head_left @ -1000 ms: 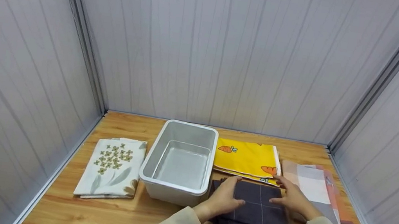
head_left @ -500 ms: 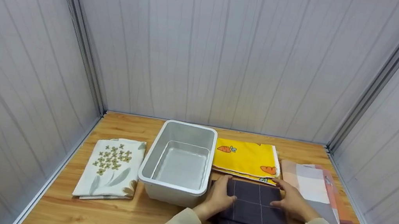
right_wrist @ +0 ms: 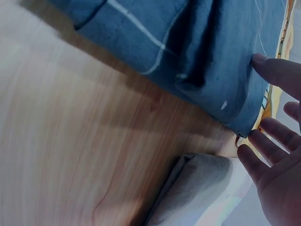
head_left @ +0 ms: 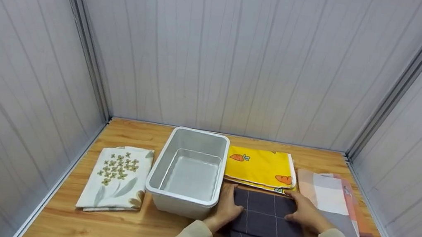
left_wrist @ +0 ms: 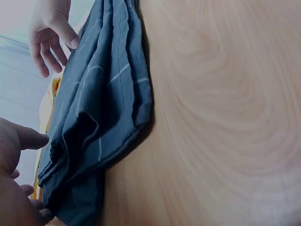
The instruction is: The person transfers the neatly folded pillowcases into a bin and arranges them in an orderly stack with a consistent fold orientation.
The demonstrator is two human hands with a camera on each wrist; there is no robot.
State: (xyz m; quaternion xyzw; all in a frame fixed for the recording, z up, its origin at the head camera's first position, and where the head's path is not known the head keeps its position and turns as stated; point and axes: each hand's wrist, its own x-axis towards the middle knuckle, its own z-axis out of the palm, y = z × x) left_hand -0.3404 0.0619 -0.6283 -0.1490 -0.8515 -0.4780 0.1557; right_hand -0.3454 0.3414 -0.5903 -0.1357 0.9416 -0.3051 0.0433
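A dark navy folded cloth with thin pale grid lines lies in several layers on the table at front right. At its left edge is my left hand, between the cloth and the grey bin; in the left wrist view its thumb extends over the cloth's side. My right hand is at the cloth's far right corner. From the right wrist, its thumb tip overlaps the cloth's top while the fingers spread beside the corner. Neither hand is curled around the fabric.
A grey rectangular bin stands left of the dark cloth. Behind that cloth lies a yellow folded cloth with carrots. A white floral cloth is at left, a pastel checked cloth at right. Walls enclose the table's back and sides.
My left hand has moved left and down from over the dark cloth to its left edge. My right hand has shifted slightly, staying by the right corner. The cloths stay put.
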